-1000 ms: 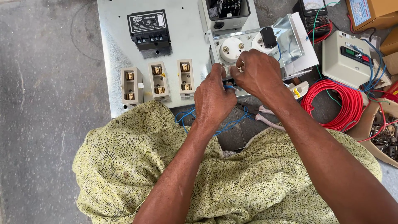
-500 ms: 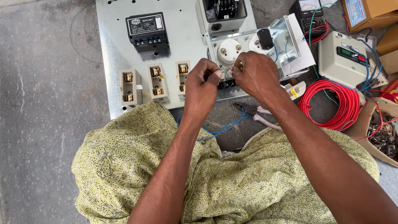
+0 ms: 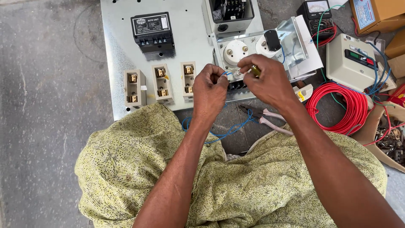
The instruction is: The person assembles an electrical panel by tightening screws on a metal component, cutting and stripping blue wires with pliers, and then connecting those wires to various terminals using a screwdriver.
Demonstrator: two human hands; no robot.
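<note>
Between both hands [image 3: 236, 84], blue wire [image 3: 225, 74], pinched over the panel [image 3: 185, 46].

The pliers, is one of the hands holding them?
No, the pliers lie on the floor below both hands; the left hand pinches a blue wire and the right hand grips a small brass-coloured piece.

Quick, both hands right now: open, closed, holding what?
Left hand: closed, pinching the blue wire.
Right hand: closed on a small yellowish tool.
</note>
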